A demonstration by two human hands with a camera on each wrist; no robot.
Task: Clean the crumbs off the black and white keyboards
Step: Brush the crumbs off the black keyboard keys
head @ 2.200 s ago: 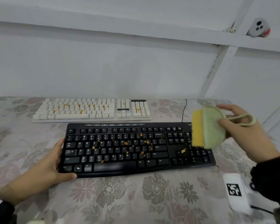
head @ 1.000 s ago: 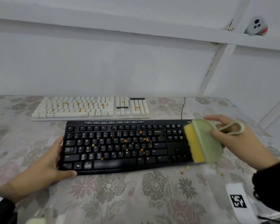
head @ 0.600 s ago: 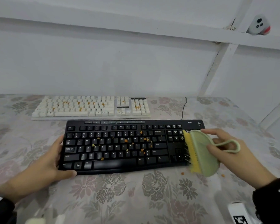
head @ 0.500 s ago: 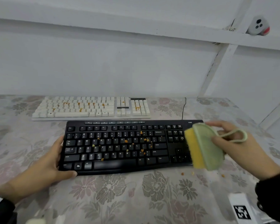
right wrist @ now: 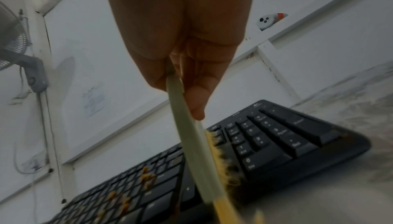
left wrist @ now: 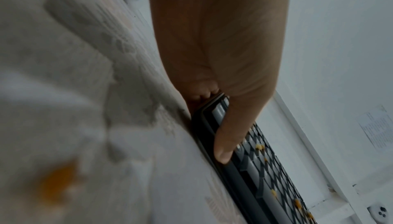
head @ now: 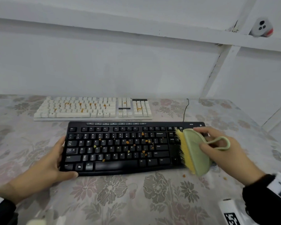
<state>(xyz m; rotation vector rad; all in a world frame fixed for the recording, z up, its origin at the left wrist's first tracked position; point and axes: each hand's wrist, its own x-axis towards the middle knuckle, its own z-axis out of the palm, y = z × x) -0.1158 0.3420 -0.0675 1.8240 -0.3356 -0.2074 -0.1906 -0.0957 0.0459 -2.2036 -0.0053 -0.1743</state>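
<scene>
- Head view: a black full-size plastic keyboard [head: 133, 146] lies across the middle of the floral-patterned tablecloth [head: 113, 197], near its front edge. A cream-white keyboard [head: 92, 108] lies just behind it, toward the back edge. Orange crumbs [head: 127, 142] dot the letter keys of both. The left hand [head: 49, 166] braces the black keyboard's left end, fingers fairly straight along the edge and thumb laid against the front rim. The right hand [head: 221, 153] pinches a pale green half-round brush with yellow bristles [head: 193, 151], bristles down on the keys between the letter block and the number pad. A few crumbs lie on the cloth off the front right corner.
- Left wrist view: the thumb [left wrist: 225, 143] presses on the keyboard's front rim. The other fingers are mostly hidden, so their set cannot be told here.
- Right wrist view: thumb and fingers [right wrist: 197, 103] are clamped on the brush's flat green back, and the bristles [right wrist: 225, 163] splay against the keys. The picture is blurred, so the exact row is uncertain.
- Step in hand, as I judge it: sweeping the black keyboard, right end mostly clear, middle still littered. The next move calls for lifting the brush back over the letter keys and drawing it toward an edge with light pressure while the left hand holds firm. The white keyboard looks untouched.
</scene>
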